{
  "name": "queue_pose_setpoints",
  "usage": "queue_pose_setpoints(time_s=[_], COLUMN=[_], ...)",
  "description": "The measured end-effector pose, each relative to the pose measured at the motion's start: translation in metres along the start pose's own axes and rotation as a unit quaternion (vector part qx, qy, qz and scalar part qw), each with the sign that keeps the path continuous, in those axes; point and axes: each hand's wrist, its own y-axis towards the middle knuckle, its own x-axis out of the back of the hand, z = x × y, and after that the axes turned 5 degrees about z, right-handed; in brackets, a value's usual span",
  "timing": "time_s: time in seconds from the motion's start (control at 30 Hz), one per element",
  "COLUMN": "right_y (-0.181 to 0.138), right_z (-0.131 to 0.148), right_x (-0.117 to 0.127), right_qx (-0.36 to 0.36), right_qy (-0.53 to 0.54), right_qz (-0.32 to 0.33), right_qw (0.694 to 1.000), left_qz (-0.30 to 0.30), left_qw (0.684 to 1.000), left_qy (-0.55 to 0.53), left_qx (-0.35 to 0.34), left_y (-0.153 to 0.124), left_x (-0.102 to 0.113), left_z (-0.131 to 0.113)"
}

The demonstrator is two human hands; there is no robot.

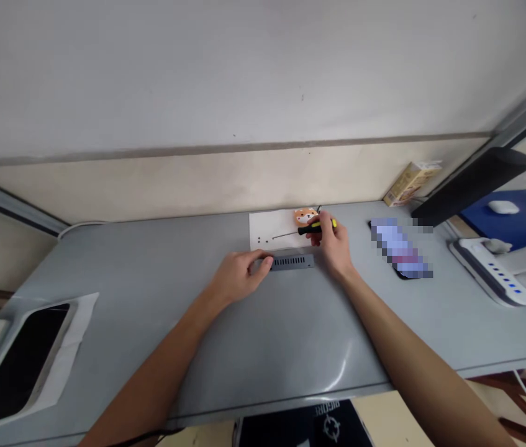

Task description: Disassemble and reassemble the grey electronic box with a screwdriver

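My left hand (239, 273) rests on the left end of a small grey metal box with vent slots (292, 261), fingers curled over it. My right hand (334, 242) is closed round a screwdriver (312, 228) with a black and yellow handle; its thin shaft points left over a white sheet of paper (267, 228). A few tiny dark screws (263, 239) lie on the paper. An orange cartoon-animal figure (305, 215) sits at the paper's far edge, just behind the screwdriver.
The grey desk (263, 335) stands against a wall. A phone (400, 251) lies right of my right hand. A yellow carton (412, 181), a black monitor (477, 180) and a white device (500, 270) stand at the right. A dark tablet (15, 363) lies at the left.
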Motion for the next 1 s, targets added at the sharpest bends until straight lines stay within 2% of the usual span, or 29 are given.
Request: queue_pose_setpoints(time_s=[0.2, 0.37, 0.5, 0.73, 1.0], right_y=[0.006, 0.005, 0.001, -0.001, 0.000], right_z=[0.005, 0.010, 0.012, 0.010, 0.004], right_x=[0.008, 0.009, 0.005, 0.002, 0.002], right_qx=[-0.031, -0.074, -0.085, -0.080, -0.076], right_qy=[0.125, 0.196, 0.202, 0.190, 0.185], right_qz=[-0.028, 0.024, 0.057, 0.073, 0.065], right_qw=[0.991, 0.977, 0.974, 0.976, 0.978], left_qz=[-0.042, -0.073, -0.130, -0.187, -0.205], left_qw=[0.997, 0.994, 0.988, 0.954, 0.941], left_qy=[-0.064, -0.074, -0.072, 0.016, 0.063], left_qx=[0.026, 0.024, -0.046, -0.235, -0.260], left_y=[0.002, 0.004, 0.002, -0.002, 0.000], left_x=[-0.003, -0.007, -0.003, 0.003, -0.002], left_z=[-0.002, -0.001, 0.000, 0.000, 0.000])
